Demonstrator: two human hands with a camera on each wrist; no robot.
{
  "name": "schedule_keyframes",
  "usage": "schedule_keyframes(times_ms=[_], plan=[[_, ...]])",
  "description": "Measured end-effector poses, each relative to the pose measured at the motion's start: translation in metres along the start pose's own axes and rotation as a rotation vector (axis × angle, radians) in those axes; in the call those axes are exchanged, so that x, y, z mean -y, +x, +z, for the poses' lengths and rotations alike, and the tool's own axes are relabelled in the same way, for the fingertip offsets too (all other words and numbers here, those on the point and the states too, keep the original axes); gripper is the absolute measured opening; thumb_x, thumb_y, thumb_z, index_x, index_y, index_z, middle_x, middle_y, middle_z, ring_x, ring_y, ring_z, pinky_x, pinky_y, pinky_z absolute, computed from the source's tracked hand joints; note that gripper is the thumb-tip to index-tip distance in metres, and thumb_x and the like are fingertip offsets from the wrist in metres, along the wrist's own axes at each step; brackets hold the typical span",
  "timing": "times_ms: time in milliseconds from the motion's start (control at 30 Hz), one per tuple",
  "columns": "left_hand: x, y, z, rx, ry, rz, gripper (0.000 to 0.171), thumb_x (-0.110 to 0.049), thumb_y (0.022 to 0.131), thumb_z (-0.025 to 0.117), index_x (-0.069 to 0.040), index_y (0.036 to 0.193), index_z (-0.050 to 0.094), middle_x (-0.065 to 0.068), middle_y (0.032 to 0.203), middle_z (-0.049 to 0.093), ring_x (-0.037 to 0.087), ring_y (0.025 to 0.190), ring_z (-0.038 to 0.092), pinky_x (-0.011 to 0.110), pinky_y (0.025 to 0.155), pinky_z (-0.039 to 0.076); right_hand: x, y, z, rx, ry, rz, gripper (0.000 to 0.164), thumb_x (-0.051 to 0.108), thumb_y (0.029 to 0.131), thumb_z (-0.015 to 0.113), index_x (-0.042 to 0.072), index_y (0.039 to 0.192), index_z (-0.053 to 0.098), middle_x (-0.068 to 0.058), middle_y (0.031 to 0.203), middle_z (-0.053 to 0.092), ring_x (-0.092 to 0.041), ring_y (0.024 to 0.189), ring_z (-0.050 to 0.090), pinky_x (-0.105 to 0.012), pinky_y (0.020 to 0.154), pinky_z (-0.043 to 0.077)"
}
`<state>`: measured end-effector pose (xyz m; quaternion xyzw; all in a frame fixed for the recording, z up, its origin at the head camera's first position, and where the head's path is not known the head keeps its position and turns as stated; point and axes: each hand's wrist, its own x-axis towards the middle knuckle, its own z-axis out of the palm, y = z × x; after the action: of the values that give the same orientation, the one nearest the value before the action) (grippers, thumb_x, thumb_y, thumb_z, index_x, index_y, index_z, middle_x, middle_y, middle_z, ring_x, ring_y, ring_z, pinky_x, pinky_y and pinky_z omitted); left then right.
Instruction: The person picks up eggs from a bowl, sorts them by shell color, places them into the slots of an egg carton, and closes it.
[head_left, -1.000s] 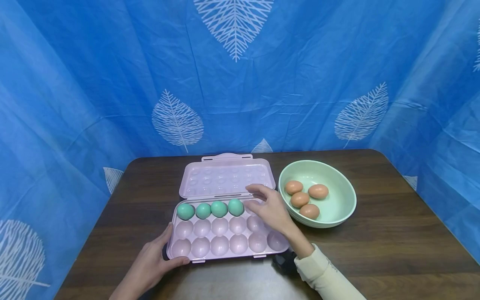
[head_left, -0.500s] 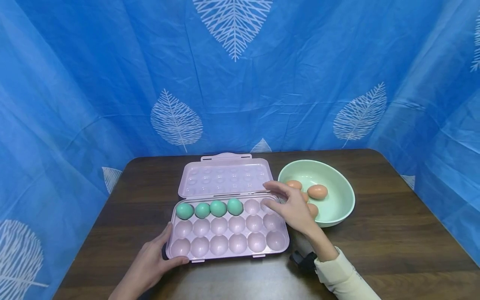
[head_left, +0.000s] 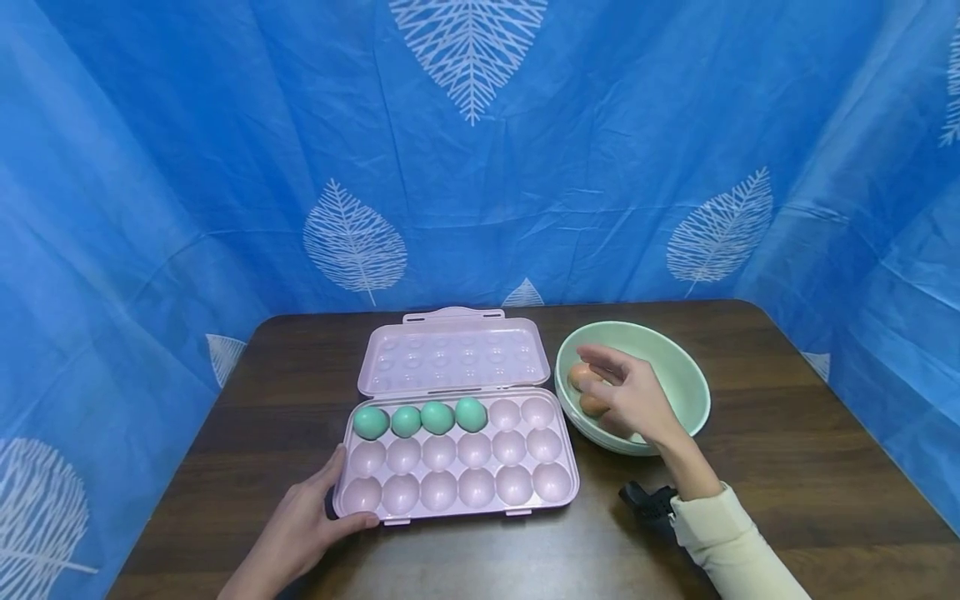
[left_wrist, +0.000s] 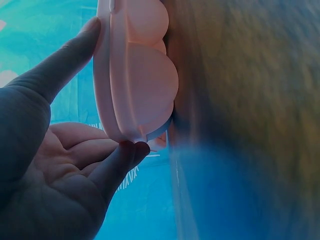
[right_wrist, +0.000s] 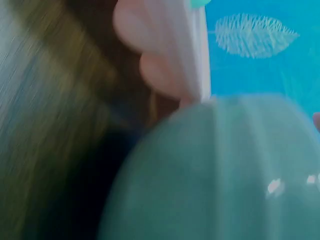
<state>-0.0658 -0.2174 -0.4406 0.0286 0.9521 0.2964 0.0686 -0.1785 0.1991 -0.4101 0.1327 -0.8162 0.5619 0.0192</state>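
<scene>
My left hand (head_left: 303,517) holds the near left corner of a pale pink egg box (head_left: 456,473), thumb along the front edge and fingers at the left side. In the left wrist view, thumb and fingers span the corner of the box (left_wrist: 150,85). Several green eggs (head_left: 437,417) fill the left part of its back row. My right hand (head_left: 637,400) hovers over a pale green bowl (head_left: 684,379), fingers parted and slightly bent, holding nothing. Brown eggs (head_left: 593,405) lie beneath it, partly hidden by the hand. The bowl's outer wall (right_wrist: 200,170) fills much of the right wrist view.
The egg box's lid (head_left: 453,354) lies folded back behind the cups. A dark wooden table (head_left: 787,450) carries everything. Behind it hangs a blue curtain (head_left: 525,192) with white leaf prints. A black wrist device (head_left: 648,502) shows beneath my right forearm.
My right hand has moved right, from the back row of the egg box to above the brown eggs in the bowl. The left hand stays on the box corner.
</scene>
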Motion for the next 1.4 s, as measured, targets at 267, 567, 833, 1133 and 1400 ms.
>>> schedule_keyframes(times_ms=[267, 567, 833, 1133, 1400], plan=[[-0.001, -0.001, 0.0, 0.008, -0.02, -0.024, 0.115, -0.057, 0.072, 0.081, 0.012, 0.148, 0.029, 0.031, 0.149, 0.034, 0.047, 0.132, 0.041, 0.057, 0.104, 0.038, -0.022, -0.001, -0.013, 0.002, 0.058, 0.079, 0.051, 0.005, 0.093, 0.065, -0.006, 0.14, 0.049, -0.024, 0.138, 0.054, -0.037, 0.128, 0.051, -0.013, 0.094, 0.044], [-0.001, -0.001, 0.002, -0.011, -0.018, 0.006, 0.114, -0.057, 0.073, 0.08, 0.013, 0.147, 0.03, 0.031, 0.149, 0.034, 0.046, 0.132, 0.042, 0.057, 0.104, 0.038, -0.027, 0.003, -0.02, 0.04, 0.04, 0.195, 0.049, 0.003, 0.094, 0.062, -0.008, 0.139, 0.047, -0.025, 0.135, 0.055, -0.039, 0.124, 0.053, -0.024, 0.092, 0.049], [-0.002, 0.0, 0.002, 0.008, -0.028, -0.022, 0.115, -0.056, 0.072, 0.081, 0.012, 0.148, 0.028, 0.031, 0.149, 0.033, 0.047, 0.132, 0.041, 0.059, 0.104, 0.037, -0.028, 0.01, -0.018, 0.022, -0.014, 0.211, 0.052, 0.004, 0.091, 0.064, -0.01, 0.138, 0.048, -0.026, 0.135, 0.054, -0.039, 0.126, 0.051, -0.051, 0.106, 0.04], [-0.003, 0.0, 0.001, 0.018, -0.028, -0.033, 0.115, -0.057, 0.072, 0.081, 0.011, 0.149, 0.028, 0.03, 0.15, 0.032, 0.047, 0.133, 0.04, 0.058, 0.104, 0.038, -0.028, 0.03, -0.011, 0.052, -0.182, 0.194, 0.051, 0.007, 0.091, 0.064, -0.012, 0.136, 0.048, -0.03, 0.135, 0.053, -0.042, 0.127, 0.049, -0.053, 0.107, 0.038], [-0.002, -0.001, 0.001, 0.0, -0.008, -0.001, 0.114, -0.056, 0.072, 0.081, 0.013, 0.147, 0.029, 0.031, 0.149, 0.034, 0.046, 0.132, 0.042, 0.057, 0.104, 0.038, -0.029, 0.037, -0.004, 0.11, -0.384, 0.217, 0.052, 0.016, 0.091, 0.069, -0.004, 0.136, 0.054, -0.023, 0.131, 0.059, -0.037, 0.12, 0.056, -0.054, 0.101, 0.041]])
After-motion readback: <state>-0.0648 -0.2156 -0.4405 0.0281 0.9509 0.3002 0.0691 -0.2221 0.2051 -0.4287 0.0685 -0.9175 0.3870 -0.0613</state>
